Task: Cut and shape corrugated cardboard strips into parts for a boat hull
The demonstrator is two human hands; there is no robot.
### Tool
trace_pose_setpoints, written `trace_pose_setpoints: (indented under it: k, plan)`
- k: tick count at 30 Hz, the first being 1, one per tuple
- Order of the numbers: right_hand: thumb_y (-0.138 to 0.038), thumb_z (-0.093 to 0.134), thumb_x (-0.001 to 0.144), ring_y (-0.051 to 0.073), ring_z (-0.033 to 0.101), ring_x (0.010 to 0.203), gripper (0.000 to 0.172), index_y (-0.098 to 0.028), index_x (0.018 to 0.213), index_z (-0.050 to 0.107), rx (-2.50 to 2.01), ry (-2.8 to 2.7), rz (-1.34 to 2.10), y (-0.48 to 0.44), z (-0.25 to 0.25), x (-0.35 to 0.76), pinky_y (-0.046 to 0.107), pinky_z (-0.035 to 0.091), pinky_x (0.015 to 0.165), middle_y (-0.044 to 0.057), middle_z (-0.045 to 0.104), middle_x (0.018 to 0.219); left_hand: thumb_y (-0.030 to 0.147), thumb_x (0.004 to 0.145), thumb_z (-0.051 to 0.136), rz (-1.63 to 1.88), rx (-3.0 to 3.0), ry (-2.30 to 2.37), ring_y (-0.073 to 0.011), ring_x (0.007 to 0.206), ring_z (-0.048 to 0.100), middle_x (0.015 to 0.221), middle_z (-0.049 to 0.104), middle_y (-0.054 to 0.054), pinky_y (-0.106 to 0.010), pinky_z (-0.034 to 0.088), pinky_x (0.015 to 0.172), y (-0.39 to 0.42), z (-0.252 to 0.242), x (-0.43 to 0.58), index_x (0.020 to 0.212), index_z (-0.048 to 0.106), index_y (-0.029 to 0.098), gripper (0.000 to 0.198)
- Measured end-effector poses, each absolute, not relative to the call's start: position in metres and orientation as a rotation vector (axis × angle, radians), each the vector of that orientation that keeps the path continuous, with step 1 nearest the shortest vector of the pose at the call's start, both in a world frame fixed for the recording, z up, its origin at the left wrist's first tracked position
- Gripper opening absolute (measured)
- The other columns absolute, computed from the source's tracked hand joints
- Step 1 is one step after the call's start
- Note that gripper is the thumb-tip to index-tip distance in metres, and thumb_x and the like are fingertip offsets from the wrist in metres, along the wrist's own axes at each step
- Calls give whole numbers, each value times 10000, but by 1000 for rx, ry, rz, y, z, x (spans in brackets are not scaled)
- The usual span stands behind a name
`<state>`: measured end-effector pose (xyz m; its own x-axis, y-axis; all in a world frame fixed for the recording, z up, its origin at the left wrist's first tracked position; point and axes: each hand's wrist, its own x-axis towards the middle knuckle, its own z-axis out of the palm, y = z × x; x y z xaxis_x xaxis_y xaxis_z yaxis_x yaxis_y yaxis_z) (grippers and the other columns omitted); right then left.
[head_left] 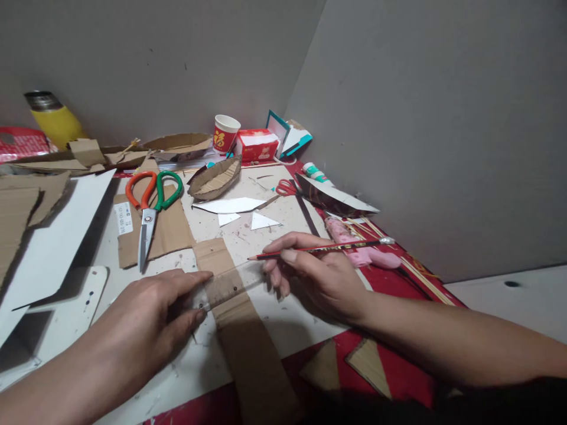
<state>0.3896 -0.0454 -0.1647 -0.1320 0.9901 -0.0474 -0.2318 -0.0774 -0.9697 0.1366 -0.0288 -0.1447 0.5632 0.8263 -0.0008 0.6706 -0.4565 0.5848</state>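
Observation:
My left hand (pixel 168 307) grips one end of a clear ruler (pixel 237 283) between thumb and fingers. The ruler lies across a long brown cardboard strip (pixel 248 348) that runs toward the front edge. In my right hand (pixel 319 271) is a red and black pencil (pixel 341 246), its sharpened tip pointing left, over the ruler's far edge. Whether the tip touches anything I cannot tell. Fingers of my right hand are close to the ruler's right end. Large scissors (pixel 150 212) with orange and green handles lie on a cardboard piece (pixel 172 227) beyond my left hand.
A boat-shaped cardboard piece (pixel 217 177), white paper cutouts (pixel 234 205) and small red-handled scissors (pixel 287 188) lie farther back. Along the wall stand a paper cup (pixel 225 134), a red tissue box (pixel 257 145) and a yellow bottle (pixel 57 124). A pink glue gun (pixel 372 257) rests right.

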Motion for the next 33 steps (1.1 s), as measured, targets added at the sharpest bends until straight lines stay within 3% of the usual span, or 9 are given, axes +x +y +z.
trace_pose_setpoints:
  k: [6,24,33]
  plan:
    - [-337,649,838,120,622,540,193,-155,897,668,-1018,-1135,1399,-47,-168,389,228,508,458,40,695,731,316,828,562,282,2195,1181,-285,993,694,1140,728,-83,-440,569,847,-29,-149,136,1192,678,252,388]
    - [-362,680,826,120,617,560,209,-165,893,655,-1046,-1211,1357,-57,-164,387,233,497,478,42,699,731,282,876,495,189,2297,1184,-269,945,685,1063,733,-110,-411,556,808,-33,-145,140,1267,627,178,425]
    - [-357,620,877,132,642,599,239,-135,956,662,-989,-1419,1237,-60,-170,391,254,536,535,74,711,762,281,856,498,137,2298,1205,-262,943,672,1057,726,-93,-396,537,822,-33,-149,138,1282,616,213,447]
